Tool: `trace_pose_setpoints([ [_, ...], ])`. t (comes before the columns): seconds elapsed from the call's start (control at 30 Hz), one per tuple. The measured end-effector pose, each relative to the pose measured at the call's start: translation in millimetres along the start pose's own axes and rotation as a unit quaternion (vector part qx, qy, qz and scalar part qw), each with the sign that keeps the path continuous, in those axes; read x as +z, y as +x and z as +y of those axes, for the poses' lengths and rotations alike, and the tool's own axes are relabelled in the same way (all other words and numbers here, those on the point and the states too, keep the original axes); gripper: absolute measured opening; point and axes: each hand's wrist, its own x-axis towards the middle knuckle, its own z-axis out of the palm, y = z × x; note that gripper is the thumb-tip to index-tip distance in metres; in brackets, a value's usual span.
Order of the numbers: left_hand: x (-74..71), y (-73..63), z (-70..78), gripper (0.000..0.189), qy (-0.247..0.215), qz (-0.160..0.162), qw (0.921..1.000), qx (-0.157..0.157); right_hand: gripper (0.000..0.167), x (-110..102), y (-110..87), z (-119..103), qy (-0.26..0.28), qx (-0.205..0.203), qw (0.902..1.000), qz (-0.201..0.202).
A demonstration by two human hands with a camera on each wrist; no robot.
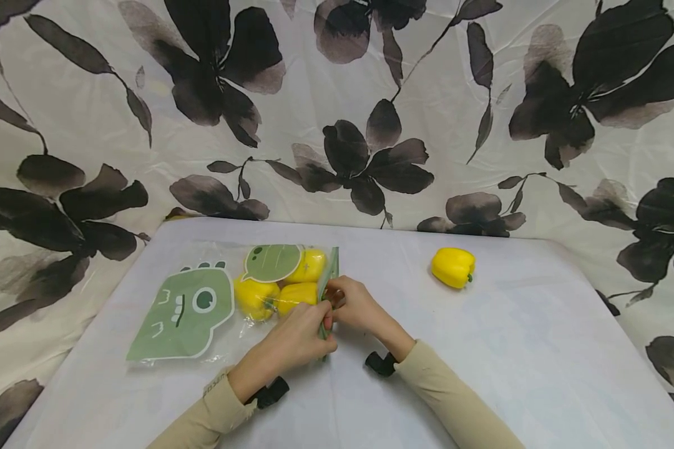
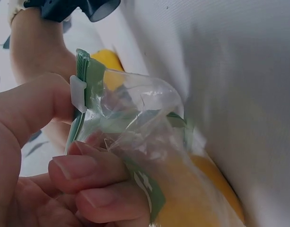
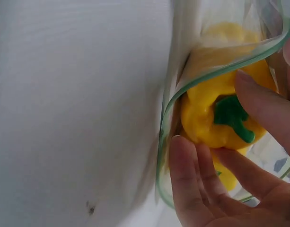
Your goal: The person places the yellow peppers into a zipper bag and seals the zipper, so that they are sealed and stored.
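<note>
A clear zip bag (image 1: 193,318) with a green cartoon print lies on the table, its green-edged mouth facing right. Several yellow bell peppers (image 1: 256,296) are inside it. My left hand (image 1: 297,333) grips the near end of the mouth, beside a white zip slider (image 2: 78,93). Reaching into the opening from the right, my right hand (image 1: 359,305) holds a yellow bell pepper (image 3: 199,113) with a green stem, thumb above and fingers below. That pepper sits just within the mouth, and another shows beneath it in the right wrist view.
Another yellow bell pepper (image 1: 452,267) lies alone on the white-covered table (image 1: 539,349), right of the bag. A floral curtain (image 1: 292,112) hangs behind the table's far edge. Both wrists wear dark camera mounts (image 1: 380,363).
</note>
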Motion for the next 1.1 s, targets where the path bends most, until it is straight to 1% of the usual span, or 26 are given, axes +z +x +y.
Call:
trace_pose_setpoints([
  [0.1,-2.0,0.2,0.0,0.018,-0.005,0.0,1.0,0.0,0.041,-0.4,1.1,0.8,0.005,-0.001,1.0,-0.008],
  [0.2,-2.4,0.4,0.4,0.019,-0.006,0.0,1.0,-0.002,0.047,-5.0,-1.0,2.5,0.016,-0.002,0.9997,-0.021],
  [0.3,-2.2,0.9,0.4,0.02,-0.008,0.003,1.0,-0.001,0.051,-15.8,-3.0,3.9,0.032,-0.007,0.9992,-0.023],
  [0.37,-2.3,0.9,0.6,0.021,-0.013,0.003,0.9999,-0.002,0.05,-27.3,-5.0,4.2,0.042,-0.014,0.999,-0.014],
  [0.43,-2.6,0.4,1.1,0.022,-0.018,0.003,0.9998,-0.006,0.048,-42.2,-7.7,4.4,0.05,-0.016,0.9986,0.01],
  [0.53,-2.9,-0.5,1.6,0.022,-0.025,0.003,0.9996,-0.012,0.042,-68.7,-14.8,5.3,0.064,-0.016,0.996,0.061],
  [0.63,-2.7,-0.9,1.5,0.021,-0.026,0.006,0.9996,-0.011,0.035,-97.8,-25.1,7.3,0.086,-0.019,0.9878,0.129],
  [0.73,-2.2,-0.9,1.0,0.021,-0.025,0.011,0.9996,-0.005,0.03,-125.6,-38.0,12.0,0.107,-0.038,0.9726,0.203],
  [0.83,-1.8,-1.4,0.6,0.02,-0.025,0.013,0.9996,-0.004,0.028,-149.5,-50.6,22.5,0.114,-0.052,0.9531,0.276],
  [0.87,-1.7,-1.6,0.5,0.02,-0.025,0.012,0.9996,-0.004,0.029,-156.2,-54.5,27.6,0.111,-0.051,0.9467,0.298],
  [0.93,-1.4,-1.9,0.2,0.02,-0.027,0.01,0.9996,-0.007,0.031,-167.4,-61.7,39.9,0.106,-0.034,0.9359,0.334],
  [0.97,-1.4,-1.9,0.2,0.02,-0.027,0.01,0.9996,-0.008,0.033,-172.0,-64.9,46.9,0.107,-0.022,0.9318,0.346],
  [1.0,-1.3,-2.0,0.2,0.021,-0.027,0.011,0.9996,-0.008,0.035,-175.9,-67.9,54.5,0.103,-0.005,0.9302,0.352],
  [1.03,-1.3,-1.9,0.3,0.021,-0.027,0.011,0.9996,-0.008,0.038,-179.2,-70.7,62.4,0.101,0.016,0.9306,0.352],
  [1.07,-1.4,-1.9,0.5,0.021,-0.027,0.011,0.9995,-0.009,0.042,-181.9,-73.4,70.4,0.104,0.037,0.9329,0.343],
  [1.1,-1.3,-1.9,0.6,0.021,-0.027,0.011,0.9995,-0.01,0.047,-184.2,-76.0,78.4,0.109,0.06,0.9375,0.325],
])
